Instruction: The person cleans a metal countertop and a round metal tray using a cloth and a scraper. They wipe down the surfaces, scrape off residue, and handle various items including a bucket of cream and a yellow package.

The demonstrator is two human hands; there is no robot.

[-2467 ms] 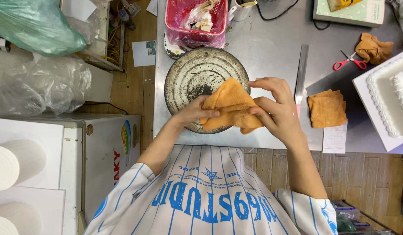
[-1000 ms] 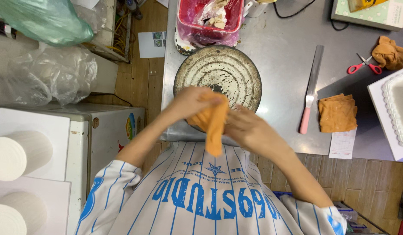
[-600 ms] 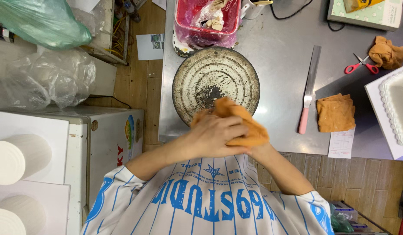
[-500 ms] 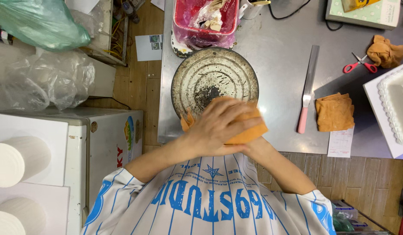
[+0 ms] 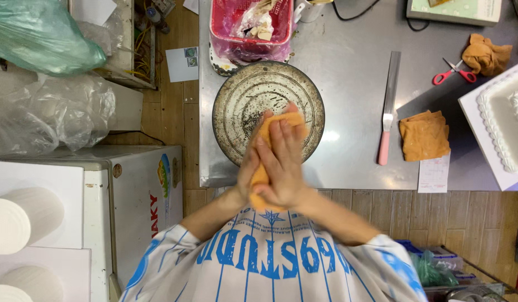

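At frame centre, left hand (image 5: 249, 168) & right hand (image 5: 283, 162) press palm-to-palm w/ orange cloth (image 5: 261, 174) sandwiched flat between, both grips closed on it, likely wiping palms, over near edge of round metal turntable (image 5: 236, 106) on steel counter (image 5: 348, 151).

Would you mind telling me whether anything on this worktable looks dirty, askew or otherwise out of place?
The round metal turntable is streaked with dark smears and crumbs. Both hands, left and right, press an orange cloth between the palms above it. The red scissors lie open beside a crumpled orange cloth. Nothing looks spilled or broken.
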